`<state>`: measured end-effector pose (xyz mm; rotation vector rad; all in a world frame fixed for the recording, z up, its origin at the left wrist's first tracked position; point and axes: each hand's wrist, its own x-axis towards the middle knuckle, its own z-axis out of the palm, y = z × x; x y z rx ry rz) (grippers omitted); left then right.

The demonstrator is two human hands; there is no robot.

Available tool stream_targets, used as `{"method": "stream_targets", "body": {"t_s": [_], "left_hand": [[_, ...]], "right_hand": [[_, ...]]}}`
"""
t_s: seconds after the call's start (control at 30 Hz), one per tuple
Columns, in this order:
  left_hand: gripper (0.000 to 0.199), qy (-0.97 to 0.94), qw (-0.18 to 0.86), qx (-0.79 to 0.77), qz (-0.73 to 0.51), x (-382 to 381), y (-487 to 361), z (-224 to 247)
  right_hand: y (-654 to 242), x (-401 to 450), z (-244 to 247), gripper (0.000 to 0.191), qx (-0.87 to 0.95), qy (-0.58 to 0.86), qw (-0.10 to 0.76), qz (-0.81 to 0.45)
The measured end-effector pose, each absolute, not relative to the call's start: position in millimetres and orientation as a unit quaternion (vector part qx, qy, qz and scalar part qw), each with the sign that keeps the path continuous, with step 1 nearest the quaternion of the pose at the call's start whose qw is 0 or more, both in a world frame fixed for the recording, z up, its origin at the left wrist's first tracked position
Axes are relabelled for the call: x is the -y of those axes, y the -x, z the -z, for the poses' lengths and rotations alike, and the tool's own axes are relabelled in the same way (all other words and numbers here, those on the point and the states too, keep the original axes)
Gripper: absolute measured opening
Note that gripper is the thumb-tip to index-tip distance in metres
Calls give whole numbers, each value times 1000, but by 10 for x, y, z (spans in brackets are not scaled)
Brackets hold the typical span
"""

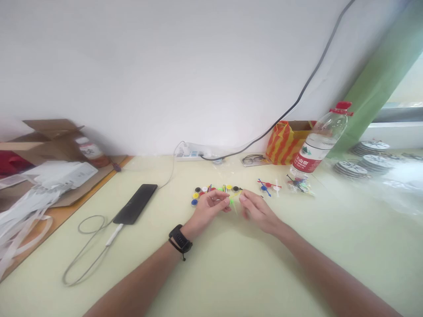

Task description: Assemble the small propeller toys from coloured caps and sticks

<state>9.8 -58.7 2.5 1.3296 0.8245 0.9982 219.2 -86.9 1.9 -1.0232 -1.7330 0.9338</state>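
My left hand [213, 207], with a black watch on its wrist, pinches a small bright-green plastic piece [231, 201] between thumb and fingers. Facing it, my right hand [259, 210] is closed on a thin yellow plastic strip [236, 193] that reaches toward the green piece. Whether the two pieces touch is too blurred to tell. Just behind my left hand lie several small round discs, among them a blue disc [194, 202] and a black disc [235, 189]. Right of my right hand are arrow-shaped spinners, one with a blue arrow [265, 189].
A large water bottle [319, 141] stands by a bag of small coloured parts [301, 185] and a striped bag [282, 143]. Stacked discs [350, 169] are at far right. A phone [136, 204] with its cable, a power strip [190, 153] and a cardboard box [49, 136] lie leftward.
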Motion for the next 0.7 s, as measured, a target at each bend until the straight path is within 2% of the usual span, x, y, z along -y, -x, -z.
{"method": "stream_targets", "body": {"t_s": [0.07, 0.13, 0.33, 0.5, 0.6, 0.7], "left_hand": [[33, -575, 598, -357, -431, 584, -96, -19], [33, -574, 599, -354, -432, 579, -94, -10], [31, -576, 606, -344, -428, 572, -88, 7], [30, -582, 600, -335, -434, 578, -88, 4], [30, -578, 603, -333, -438, 576, -89, 6], [28, -570, 607, -333, -443, 572, -88, 14]], "right_hand": [[-2209, 850, -31, 53, 700, 405, 455, -374], [-2219, 826, -33, 55, 698, 408, 466, -360], [-2174, 819, -6, 24, 678, 411, 467, -391], [-2149, 853, -16, 15, 689, 400, 452, -402], [-2158, 854, -20, 25, 690, 408, 450, -393], [-2162, 854, -17, 50, 684, 421, 455, -384]]}}
